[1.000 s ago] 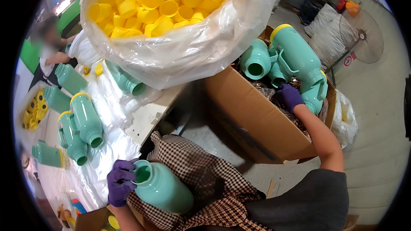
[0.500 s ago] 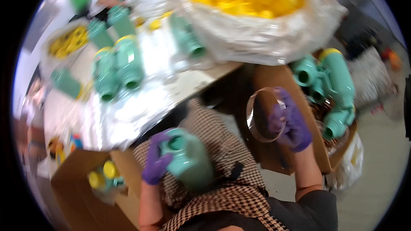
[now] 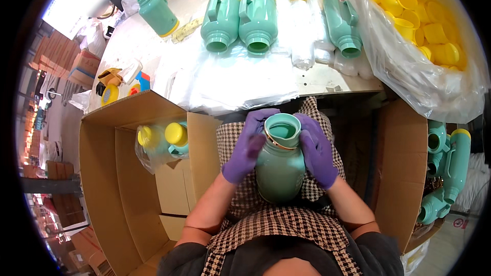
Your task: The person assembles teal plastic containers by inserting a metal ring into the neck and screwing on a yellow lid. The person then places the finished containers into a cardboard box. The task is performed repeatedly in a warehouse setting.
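Observation:
A pale green jug (image 3: 280,171) with a wide open mouth stands upright on my lap between my knees. Around its neck sits a thin copper-coloured band (image 3: 279,144), slightly slanted. My left hand (image 3: 248,146), in a purple glove, wraps the left side of the neck, its thumb smeared by motion. From the right, my right hand (image 3: 318,152), gloved alike, curls against the neck and shoulder of the jug. Fingers of both hands reach behind the rim, where their tips are partly hidden.
An open cardboard box (image 3: 135,184) on the left holds yellow-capped jugs (image 3: 176,134). Another box (image 3: 401,174) stands right, with green jugs (image 3: 456,166) beyond. Ahead, the table (image 3: 322,84) bears more jugs (image 3: 258,20), clear plastic sheets (image 3: 230,84) and a bag of yellow caps (image 3: 434,20).
My right hand has brought the band from the right side to the jug, and it now rings the neck. The jug stands more upright, with both hands on it. The view has turned.

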Tool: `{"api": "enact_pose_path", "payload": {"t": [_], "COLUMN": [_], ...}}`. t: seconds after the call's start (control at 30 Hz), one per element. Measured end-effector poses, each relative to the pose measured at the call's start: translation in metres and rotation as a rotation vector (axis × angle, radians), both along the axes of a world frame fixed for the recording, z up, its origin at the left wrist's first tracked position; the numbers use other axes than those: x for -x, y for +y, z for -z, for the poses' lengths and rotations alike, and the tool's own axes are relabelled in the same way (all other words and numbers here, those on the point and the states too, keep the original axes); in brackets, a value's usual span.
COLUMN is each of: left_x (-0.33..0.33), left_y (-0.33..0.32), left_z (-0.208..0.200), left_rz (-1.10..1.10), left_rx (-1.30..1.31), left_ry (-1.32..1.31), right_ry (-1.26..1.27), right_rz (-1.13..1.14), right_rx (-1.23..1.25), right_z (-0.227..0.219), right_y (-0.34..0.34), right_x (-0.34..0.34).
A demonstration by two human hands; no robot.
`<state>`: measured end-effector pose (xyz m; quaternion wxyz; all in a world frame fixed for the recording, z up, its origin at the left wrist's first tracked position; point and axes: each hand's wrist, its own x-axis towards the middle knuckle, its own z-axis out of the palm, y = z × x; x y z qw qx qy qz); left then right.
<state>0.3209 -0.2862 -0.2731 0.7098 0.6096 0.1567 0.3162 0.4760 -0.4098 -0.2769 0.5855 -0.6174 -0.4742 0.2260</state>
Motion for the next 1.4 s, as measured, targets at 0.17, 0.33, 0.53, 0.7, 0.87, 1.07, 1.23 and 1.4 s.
{"api": "enact_pose_path", "payload": {"t": [0.17,0.33,0.53,0.7,0.87,1.07,1.23,1.4], "left_x": [-0.019,-0.007,0.014,0.042,0.071,0.048,0.034,0.021], "left_y": [0.009,0.013,0.013,-0.02,-0.029,-0.023,-0.002,0.014], "left_z": [0.036,0.02,-0.004,-0.025,-0.028,-0.013,-0.02,-0.029], "left_rz": [-0.112,0.003,0.132,0.113,0.127,0.17,0.282,0.421], "left_rx": [0.092,0.278,0.141,-0.158,-0.488,-0.085,-0.097,-0.039], "left_ry": [0.073,0.184,0.425,0.471,0.514,0.411,0.467,0.67], "right_ry": [0.44,0.316,0.385,0.325,0.046,0.192,0.183,0.067], "right_rz": [0.075,0.03,0.024,-0.042,-0.128,-0.119,-0.295,-0.476], "right_rx": [0.084,0.159,0.151,0.105,-0.034,0.12,0.157,0.504], "right_z": [0.044,0.042,0.02,-0.006,-0.014,0.014,0.003,-0.004], "right_y": [0.018,0.014,0.009,-0.025,-0.046,-0.035,-0.023,-0.005], "right_x": [-0.011,-0.01,0.005,0.021,0.025,0.011,-0.014,-0.043]}}
